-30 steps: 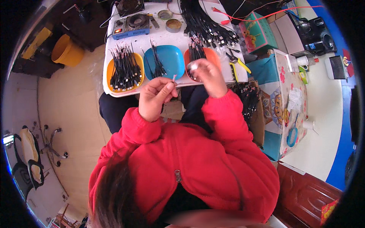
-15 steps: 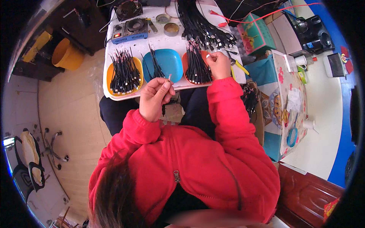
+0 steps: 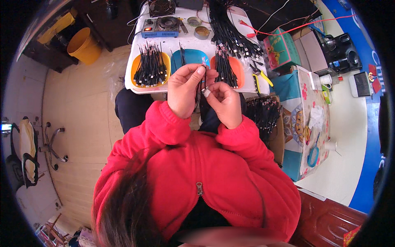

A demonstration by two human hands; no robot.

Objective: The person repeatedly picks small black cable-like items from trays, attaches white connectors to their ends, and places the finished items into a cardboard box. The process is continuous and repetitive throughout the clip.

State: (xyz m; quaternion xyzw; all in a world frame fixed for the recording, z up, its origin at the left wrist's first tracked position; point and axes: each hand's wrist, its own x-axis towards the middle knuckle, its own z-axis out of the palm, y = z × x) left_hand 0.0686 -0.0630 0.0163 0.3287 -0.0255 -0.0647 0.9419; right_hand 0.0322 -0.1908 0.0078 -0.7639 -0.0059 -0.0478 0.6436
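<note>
Between both hands, in front of the trays, are black cables with thin stripped wire ends pointing up. My left hand is closed, pinching them near those wire ends. Lower down, my right hand is closed with thumb and fingers on the cables. Something small and white shows at its thumb; I cannot tell whether it is a finger wrap or a plug. Beyond the hands stand a yellow tray full of black cables, a blue tray with a few, and an orange tray with many, partly hidden by my fingers.
At the back of the white table are a small blue heater, round tins and a large cable bundle. Yellow-handled pliers lie at its right edge. A box of cables stands to my right, beside a cloth-covered table.
My right hand has come from the orange tray to the cables at my left hand. My left hand has shifted right. The whole view has also moved slightly.
</note>
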